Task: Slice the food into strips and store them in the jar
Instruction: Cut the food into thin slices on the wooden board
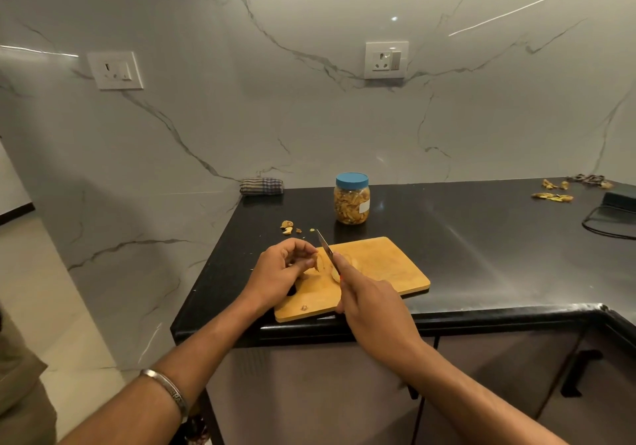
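Step in hand, as judged: slicing on the board, storing not yet begun for this piece. The left hand was curled, fingertips pinching the food at the board's left end; the right hand was clamped round the knife handle, forefinger laid along the top, blade angled up and away with its tip over the board's far left corner and its heel down among the pale slices. To cut well here, the holding fingertips should tuck back from the blade, since they lay just beside it; the edge should travel straight down and forward, and slices should be kept even so the strips match. The jar stood beyond the board on the counter, apart from it, lid on, so it must be opened before filling. Materials: food pale yellow, rounded, cut faces smooth, exact kind not told; board light wood, flat, rounded corners, scored with faint marks, its near edge level with the counter's edge. Jar clear, barrel-shaped, blue screw lid, white label, already mostly full of tan strips. Counter black, polished, reflective. Brown scraps lay just left of the knife tip; a folded checked cloth sat against the veined marble wall.
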